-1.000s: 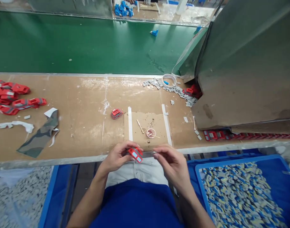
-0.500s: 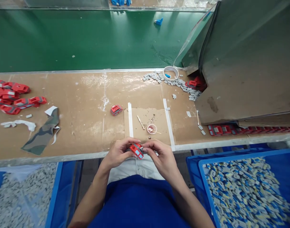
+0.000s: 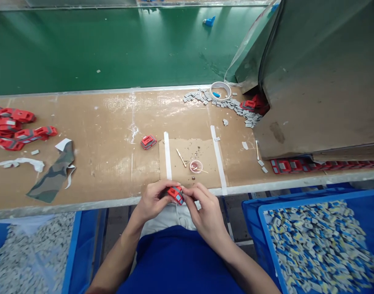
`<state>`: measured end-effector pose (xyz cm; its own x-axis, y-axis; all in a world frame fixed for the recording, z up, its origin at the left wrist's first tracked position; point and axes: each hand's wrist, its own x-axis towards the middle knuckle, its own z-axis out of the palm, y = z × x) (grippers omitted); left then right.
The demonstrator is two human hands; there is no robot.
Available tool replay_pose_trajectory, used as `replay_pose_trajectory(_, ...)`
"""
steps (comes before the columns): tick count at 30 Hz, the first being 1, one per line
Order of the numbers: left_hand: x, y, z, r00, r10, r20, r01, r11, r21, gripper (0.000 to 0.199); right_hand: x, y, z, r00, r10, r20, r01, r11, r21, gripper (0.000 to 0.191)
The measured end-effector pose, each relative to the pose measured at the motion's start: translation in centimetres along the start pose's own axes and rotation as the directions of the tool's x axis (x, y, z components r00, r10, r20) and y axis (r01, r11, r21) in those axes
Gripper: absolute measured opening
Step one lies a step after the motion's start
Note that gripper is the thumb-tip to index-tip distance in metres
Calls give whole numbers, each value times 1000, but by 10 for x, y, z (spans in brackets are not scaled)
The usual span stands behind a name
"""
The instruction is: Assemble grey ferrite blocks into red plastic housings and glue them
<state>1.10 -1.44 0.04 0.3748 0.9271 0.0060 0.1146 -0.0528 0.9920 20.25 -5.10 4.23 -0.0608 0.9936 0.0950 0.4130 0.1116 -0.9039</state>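
The left hand (image 3: 153, 199) is gripping a red toy vehicle (image 3: 175, 192), its long axis slanting bodyward, its pale-windowed end pointing toward the right hand (image 3: 207, 207), whose fingertips are touching it, grip unclear.

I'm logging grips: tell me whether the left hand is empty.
No, the left hand holds a small red piece.

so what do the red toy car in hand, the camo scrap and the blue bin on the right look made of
Red toy car: probably hard plastic, smooth with a slight sheen.
Camo scrap: matte, fabric or printed sheet, hard to say; one corner shows white.
Blue bin: likely moulded plastic, smooth-looking, evenly coloured, thick-rimmed.
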Motion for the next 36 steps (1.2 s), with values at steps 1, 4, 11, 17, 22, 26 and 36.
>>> replay_pose_trajectory(1, 0, 1, 0, 1000, 18, 0, -18, 1000, 15, 22, 0, 2, 0, 1000, 1, -4, -1, 1000, 10, 18)
replay_pose_trajectory(4, 3, 4, 1, 999, 36, 7, -36, 998, 44, 22, 5, 9, -5, 1000, -10, 12, 9, 998, 66, 16)
replay_pose_trajectory(11, 6, 6, -4, 993, 34, 113, -36, 999, 12, 23, 19, 15, -24, 985, -67, 158, 47, 991, 127, 11)
replay_pose_trajectory(17, 6, 4, -5, 985, 141, 101, -140, 990, -15, 22, 17, 12, -25, 982, 3, 188, -37, 983, 178, 11)
replay_pose_trajectory(22, 6, 3, -5, 980, 173, 102, -169, 984, -52, 21, 17, 11, -27, 977, -44, 209, 7, 984, 178, 10)
replay_pose_trajectory(26, 7, 3, -5, 975, 192, 109, -189, 981, -39, 20, 18, 9, -29, 966, -60, 250, 20, 987, 160, 12)
replay_pose_trajectory(36, 6, 1, -3, 980, 191, 53, -192, 981, 22, 22, 19, 2, -42, 976, -125, 181, 118, 992, 51, 14)
